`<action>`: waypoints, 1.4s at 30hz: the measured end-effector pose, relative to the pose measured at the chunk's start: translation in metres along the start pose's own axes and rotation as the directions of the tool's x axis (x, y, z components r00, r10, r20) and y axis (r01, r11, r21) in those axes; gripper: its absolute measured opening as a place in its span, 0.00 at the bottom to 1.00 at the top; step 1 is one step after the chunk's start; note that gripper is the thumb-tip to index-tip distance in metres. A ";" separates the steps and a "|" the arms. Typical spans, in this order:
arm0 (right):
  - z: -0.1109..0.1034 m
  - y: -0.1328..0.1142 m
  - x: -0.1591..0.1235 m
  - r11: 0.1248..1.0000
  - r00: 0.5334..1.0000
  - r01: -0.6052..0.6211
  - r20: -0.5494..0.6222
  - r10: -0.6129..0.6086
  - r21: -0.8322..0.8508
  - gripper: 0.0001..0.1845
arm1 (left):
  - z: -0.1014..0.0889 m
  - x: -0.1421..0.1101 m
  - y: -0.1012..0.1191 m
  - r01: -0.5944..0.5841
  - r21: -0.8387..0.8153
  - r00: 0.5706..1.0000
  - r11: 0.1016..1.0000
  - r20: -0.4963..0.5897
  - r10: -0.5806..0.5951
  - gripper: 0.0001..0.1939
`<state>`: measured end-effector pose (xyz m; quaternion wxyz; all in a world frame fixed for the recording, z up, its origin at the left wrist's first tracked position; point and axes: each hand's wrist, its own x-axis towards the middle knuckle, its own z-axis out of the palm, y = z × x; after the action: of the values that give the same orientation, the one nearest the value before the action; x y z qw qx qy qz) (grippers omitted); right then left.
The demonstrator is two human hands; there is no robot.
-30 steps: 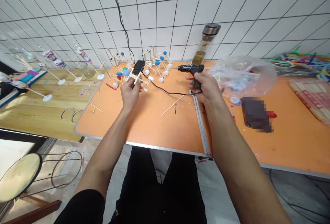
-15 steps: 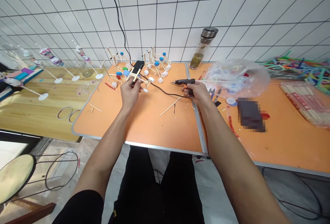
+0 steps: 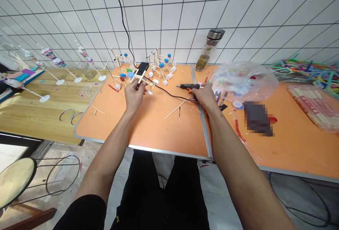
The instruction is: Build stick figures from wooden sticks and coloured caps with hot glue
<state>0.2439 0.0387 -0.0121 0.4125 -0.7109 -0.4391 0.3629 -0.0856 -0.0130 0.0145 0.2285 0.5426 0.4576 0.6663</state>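
My left hand (image 3: 134,94) is closed around a small frame of wooden sticks (image 3: 141,78) with white bottle caps on it, held above the orange table. Its fingertips are partly hidden behind the sticks. My right hand (image 3: 207,96) is at the back of a black hot glue gun (image 3: 187,86), fingers curled at its handle and thumb by its rear end. The gun's nozzle points left, towards the frame. A black cable (image 3: 169,95) runs across the table between the hands. Behind my left hand stand several similar stick models with blue caps (image 3: 161,65).
A loose stick (image 3: 174,109) lies between my arms. At the back stands a glass bottle (image 3: 203,57), beside a clear plastic bag (image 3: 245,80). Farther right lie packed sticks (image 3: 314,104) and colourful pipe cleaners (image 3: 304,69). Decorated sticks on white discs (image 3: 78,80) stand on the left table.
My right thumb has shifted from atop the glue gun's handle to its rear end, and the hand has moved slightly right. My left hand and the stick frame stay nearly still.
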 end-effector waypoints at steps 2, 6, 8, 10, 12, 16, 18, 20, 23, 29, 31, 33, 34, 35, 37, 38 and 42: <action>-0.005 -0.002 -0.006 0.960 0.995 0.096 -0.004 -0.101 -0.262 0.32 | 0.000 -0.001 0.002 0.013 0.008 1.000 1.000 0.002 -0.013 0.09; -0.010 -0.015 -0.025 0.802 0.983 0.155 0.006 -0.186 -0.577 0.26 | 0.001 -0.002 0.006 0.044 0.029 0.999 0.999 -0.006 -0.043 0.11; -0.010 -0.022 -0.033 0.773 0.986 0.137 0.013 -0.165 -0.620 0.27 | 0.002 -0.002 0.006 0.052 0.031 0.999 0.998 -0.007 -0.052 0.12; -0.009 -0.028 -0.039 0.749 0.989 0.119 0.010 -0.149 -0.652 0.28 | 0.003 -0.002 0.006 0.055 0.029 0.998 0.998 -0.002 -0.055 0.12; -0.009 -0.031 -0.043 0.728 0.990 0.116 0.014 -0.144 -0.675 0.28 | 0.003 -0.002 0.007 0.060 0.028 0.998 0.998 0.004 -0.060 0.12; -0.009 -0.032 -0.045 0.694 0.989 0.121 0.028 -0.145 -0.710 0.27 | 0.005 -0.002 0.009 0.090 0.009 0.996 0.996 0.002 -0.090 0.11; -0.009 -0.031 -0.045 0.668 0.987 0.130 0.029 -0.160 -0.732 0.26 | 0.006 -0.002 0.010 0.103 -0.008 0.995 0.995 0.006 -0.103 0.11; -0.008 -0.031 -0.045 0.635 0.983 0.143 0.033 -0.181 -0.759 0.26 | 0.006 -0.001 0.011 0.122 -0.026 0.992 0.992 0.020 -0.121 0.12; -0.009 -0.033 -0.047 0.591 0.978 0.160 0.046 -0.203 -0.791 0.26 | 0.006 0.001 0.010 0.165 -0.050 0.986 0.985 0.037 -0.163 0.13; -0.009 -0.030 -0.047 0.556 0.962 0.186 0.036 -0.269 -0.810 0.23 | 0.004 0.003 0.009 0.232 -0.113 0.973 0.966 0.049 -0.227 0.14; -0.008 -0.028 -0.045 0.558 0.956 0.192 0.026 -0.292 -0.807 0.22 | 0.004 0.004 0.008 0.247 -0.110 0.969 0.963 0.055 -0.243 0.15; -0.008 -0.026 -0.044 0.562 0.953 0.194 0.018 -0.303 -0.804 0.22 | 0.003 0.004 0.008 0.253 -0.101 0.967 0.962 0.067 -0.247 0.16; -0.008 -0.026 -0.045 0.563 0.952 0.195 0.017 -0.306 -0.803 0.22 | 0.003 0.004 0.008 0.255 -0.099 0.966 0.962 0.074 -0.248 0.16; -0.008 -0.027 -0.045 0.564 0.951 0.196 0.017 -0.307 -0.802 0.22 | 0.003 0.004 0.007 0.257 -0.100 0.965 0.961 0.079 -0.250 0.17; -0.009 -0.029 -0.047 0.565 0.951 0.199 0.019 -0.309 -0.801 0.23 | 0.002 0.004 0.006 0.264 -0.106 0.963 0.959 0.094 -0.254 0.17; -0.010 -0.031 -0.049 0.565 0.950 0.202 0.021 -0.310 -0.800 0.23 | 0.002 0.004 0.006 0.268 -0.112 0.961 0.957 0.101 -0.257 0.16; -0.011 -0.036 -0.055 0.571 0.946 0.207 0.012 -0.325 -0.795 0.24 | 0.002 0.004 0.004 0.297 -0.118 0.951 0.948 0.123 -0.282 0.14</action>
<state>0.2227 -0.0053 0.0334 0.1372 -0.7674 -0.6261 0.0181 -0.0838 -0.0111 0.0201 0.3836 0.4869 0.4737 0.6256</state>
